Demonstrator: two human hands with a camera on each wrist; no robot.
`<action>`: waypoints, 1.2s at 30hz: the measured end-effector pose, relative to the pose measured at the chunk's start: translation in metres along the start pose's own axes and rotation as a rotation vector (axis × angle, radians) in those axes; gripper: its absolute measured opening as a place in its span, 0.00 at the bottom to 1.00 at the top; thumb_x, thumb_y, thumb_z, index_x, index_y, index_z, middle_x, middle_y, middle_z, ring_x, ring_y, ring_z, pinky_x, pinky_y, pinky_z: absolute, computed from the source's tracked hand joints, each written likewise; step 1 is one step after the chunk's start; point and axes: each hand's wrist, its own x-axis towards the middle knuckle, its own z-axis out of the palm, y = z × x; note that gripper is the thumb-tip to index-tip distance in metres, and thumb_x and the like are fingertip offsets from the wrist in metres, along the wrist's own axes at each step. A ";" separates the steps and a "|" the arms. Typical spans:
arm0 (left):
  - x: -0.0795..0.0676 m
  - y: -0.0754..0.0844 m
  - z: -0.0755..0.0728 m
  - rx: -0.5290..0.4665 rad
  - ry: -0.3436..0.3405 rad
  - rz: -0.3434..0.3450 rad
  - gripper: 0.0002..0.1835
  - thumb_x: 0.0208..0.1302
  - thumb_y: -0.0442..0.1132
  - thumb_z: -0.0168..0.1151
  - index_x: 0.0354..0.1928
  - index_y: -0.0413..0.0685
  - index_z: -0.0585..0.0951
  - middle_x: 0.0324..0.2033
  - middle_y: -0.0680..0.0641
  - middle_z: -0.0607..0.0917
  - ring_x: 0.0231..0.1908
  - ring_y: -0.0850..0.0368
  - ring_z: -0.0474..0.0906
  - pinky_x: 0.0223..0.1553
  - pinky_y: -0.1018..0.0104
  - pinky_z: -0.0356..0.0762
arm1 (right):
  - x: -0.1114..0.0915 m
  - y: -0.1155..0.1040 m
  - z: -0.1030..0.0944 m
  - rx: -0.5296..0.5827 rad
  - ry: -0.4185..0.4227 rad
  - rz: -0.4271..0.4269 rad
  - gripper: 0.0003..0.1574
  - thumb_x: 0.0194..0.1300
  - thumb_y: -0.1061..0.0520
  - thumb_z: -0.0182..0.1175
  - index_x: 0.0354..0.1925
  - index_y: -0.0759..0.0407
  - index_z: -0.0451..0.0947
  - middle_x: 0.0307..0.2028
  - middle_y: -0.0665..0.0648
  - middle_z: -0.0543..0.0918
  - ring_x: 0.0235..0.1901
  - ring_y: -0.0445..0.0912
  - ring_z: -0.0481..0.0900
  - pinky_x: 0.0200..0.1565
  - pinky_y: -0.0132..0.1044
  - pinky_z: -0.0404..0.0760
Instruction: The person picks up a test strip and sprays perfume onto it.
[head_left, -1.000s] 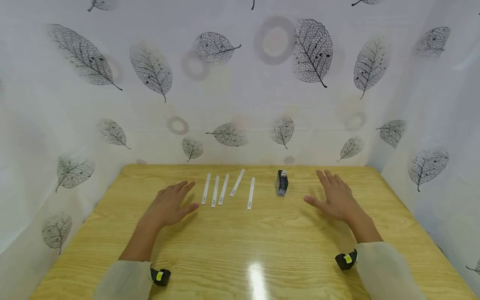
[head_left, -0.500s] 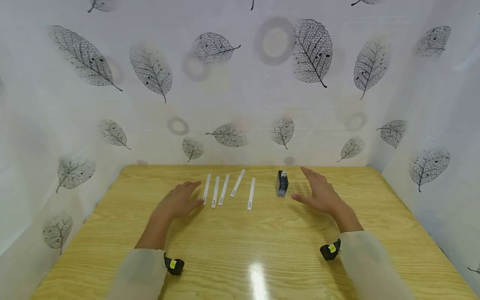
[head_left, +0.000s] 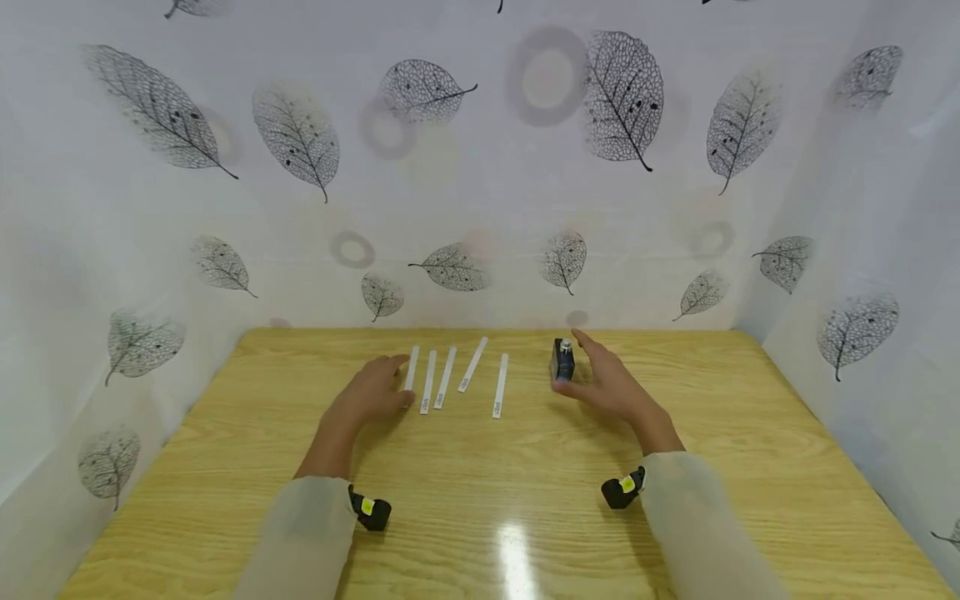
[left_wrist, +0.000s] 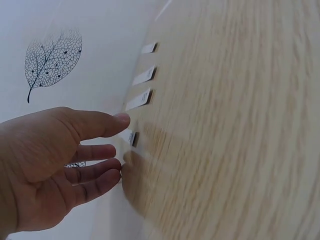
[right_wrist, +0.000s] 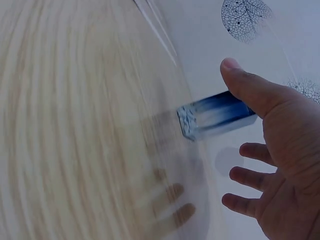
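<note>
My left hand [head_left: 369, 392] is at the leftmost of several white paper test strips [head_left: 412, 368], its thumb and fingers apart on either side. In the left wrist view, the thumb and fingertips of this hand [left_wrist: 50, 155] are close to the strip's printed end [left_wrist: 132, 137], and other strips [left_wrist: 140, 99] lie beyond. A dark blue glass perfume bottle [head_left: 562, 363] stands upright to the right of the strips. Around it spreads my right hand [head_left: 618, 390], thumb overlapping its lower front in the head view. The right wrist view shows the bottle [right_wrist: 215, 116] between thumb and spread fingers.
The other strips [head_left: 500, 387] lie apart in a loose row on the wooden table [head_left: 465, 500]. A pale leaf-patterned sheet [head_left: 480, 183] rises behind and at both sides of the table. Black cameras [head_left: 622, 490] are worn at both sleeves.
My left hand has moved right to the leftmost strip. My right hand has moved left to the perfume bottle. The strips and bottle stay in place.
</note>
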 end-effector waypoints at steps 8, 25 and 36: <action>0.009 -0.002 0.001 -0.109 0.018 -0.070 0.40 0.65 0.39 0.70 0.74 0.34 0.64 0.56 0.32 0.81 0.57 0.37 0.78 0.61 0.43 0.74 | 0.010 -0.008 0.010 0.088 0.035 0.023 0.65 0.64 0.47 0.73 0.83 0.54 0.42 0.75 0.70 0.60 0.70 0.68 0.64 0.66 0.65 0.67; 0.009 0.003 0.000 -0.277 0.115 -0.218 0.36 0.52 0.26 0.67 0.68 0.31 0.73 0.48 0.35 0.84 0.44 0.45 0.80 0.40 0.60 0.81 | 0.016 -0.002 0.019 0.323 0.046 0.083 0.63 0.65 0.61 0.71 0.83 0.48 0.41 0.78 0.71 0.52 0.72 0.68 0.61 0.61 0.60 0.76; 0.010 0.006 0.003 -0.331 0.130 -0.272 0.37 0.50 0.24 0.66 0.67 0.30 0.73 0.52 0.33 0.82 0.48 0.43 0.80 0.42 0.61 0.82 | 0.019 0.002 0.022 0.361 0.080 0.076 0.60 0.67 0.63 0.68 0.83 0.52 0.42 0.76 0.73 0.54 0.72 0.70 0.60 0.66 0.62 0.69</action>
